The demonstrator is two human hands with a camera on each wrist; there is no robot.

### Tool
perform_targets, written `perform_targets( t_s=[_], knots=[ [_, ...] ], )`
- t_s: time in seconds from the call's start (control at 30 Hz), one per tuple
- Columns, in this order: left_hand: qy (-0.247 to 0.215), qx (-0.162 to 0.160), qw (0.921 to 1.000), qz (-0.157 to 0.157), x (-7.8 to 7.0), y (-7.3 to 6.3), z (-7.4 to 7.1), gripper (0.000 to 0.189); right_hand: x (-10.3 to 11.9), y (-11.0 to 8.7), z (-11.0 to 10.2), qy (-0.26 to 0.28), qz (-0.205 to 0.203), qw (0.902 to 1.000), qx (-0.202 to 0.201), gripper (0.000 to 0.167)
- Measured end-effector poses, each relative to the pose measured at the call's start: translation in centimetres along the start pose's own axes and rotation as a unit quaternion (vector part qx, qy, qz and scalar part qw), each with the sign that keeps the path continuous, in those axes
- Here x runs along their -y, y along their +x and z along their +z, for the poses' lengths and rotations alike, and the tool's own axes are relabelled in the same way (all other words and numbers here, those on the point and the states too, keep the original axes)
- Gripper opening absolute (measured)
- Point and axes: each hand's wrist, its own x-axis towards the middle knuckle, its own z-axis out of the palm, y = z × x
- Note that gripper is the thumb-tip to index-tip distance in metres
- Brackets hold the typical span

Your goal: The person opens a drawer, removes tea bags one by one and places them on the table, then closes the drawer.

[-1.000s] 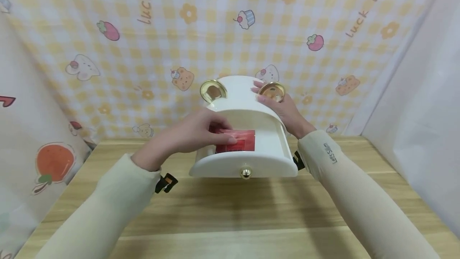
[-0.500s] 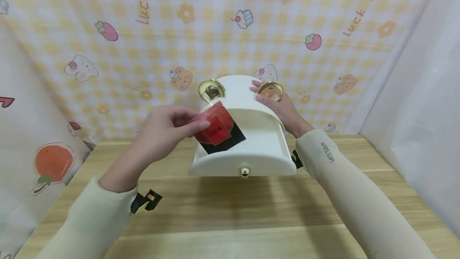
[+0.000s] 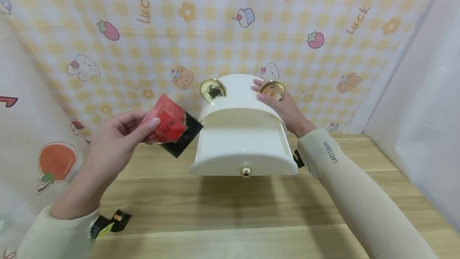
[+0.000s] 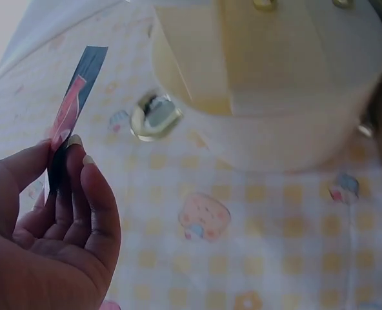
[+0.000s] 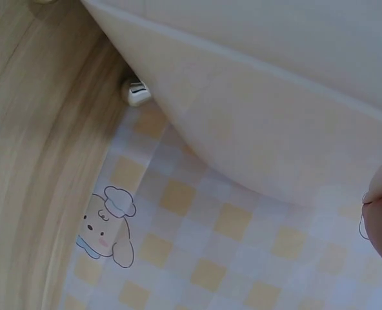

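Pinched between the thumb and fingers of my left hand is a flat red-and-black packet, held up left of a white drawer box. The left wrist view shows the packet nearly edge-on. The box has a rounded top, two round gold dish-like pieces and a pulled-out drawer with a gold knob. Inside the drawer only its bare white floor shows. My right hand grips the box's upper right, thumb and fingers around the right gold piece.
The box stands toward the back of a wood-grain table, near a checked cloth backdrop. White cloth sides rise at left and right. A small gold foot shows under the box in the right wrist view.
My left hand has lifted the packet out of the drawer and carried it left, past the box's side. The right hand and the box have stayed in place.
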Motion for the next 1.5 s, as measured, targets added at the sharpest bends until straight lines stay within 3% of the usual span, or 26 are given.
perform_targets(
  t_s=[0.13, 0.3, 0.5, 0.63, 0.83, 1.03, 1.33, 1.5],
  knots=[
    [0.034, 0.016, 0.9992, -0.012, 2.2, -0.5, -2.5, 0.026, 0.1, 0.1, 0.0, 0.004, 0.002, 1.0000, 0.004, 0.043],
    [0.092, 0.056, 0.9937, -0.031, 5.0, -0.5, -4.9, 0.038, 0.3, 0.1, -0.3, 0.011, -0.001, 0.9999, -0.005, 0.044],
    [0.125, 0.095, 0.9853, -0.068, 8.9, -0.3, -6.6, 0.046, 0.1, 0.0, 0.0, 0.011, 0.001, 0.9999, -0.003, 0.041],
    [0.156, 0.133, 0.9752, -0.084, 11.3, 0.1, -7.1, 0.047, 0.0, -0.1, 0.1, 0.011, -0.004, 0.9999, -0.001, 0.040],
    [0.171, 0.196, 0.9650, -0.032, 13.8, 0.4, -6.8, 0.026, -0.1, 0.0, 0.0, 0.014, -0.005, 0.9999, -0.001, 0.034],
    [0.171, 0.253, 0.9516, -0.038, 15.4, 0.9, -5.8, 0.023, -0.1, -0.1, 0.0, 0.017, -0.001, 0.9998, -0.003, 0.037],
    [0.229, 0.255, 0.9384, -0.041, 18.1, 1.6, -3.9, 0.019, 0.0, -0.2, 0.0, 0.024, 0.001, 0.9997, -0.007, 0.042],
    [0.239, 0.254, 0.9359, -0.054, 18.4, 1.7, -3.5, 0.020, 0.1, -0.1, 0.0, 0.033, -0.001, 0.9994, -0.009, 0.043]
  ],
)
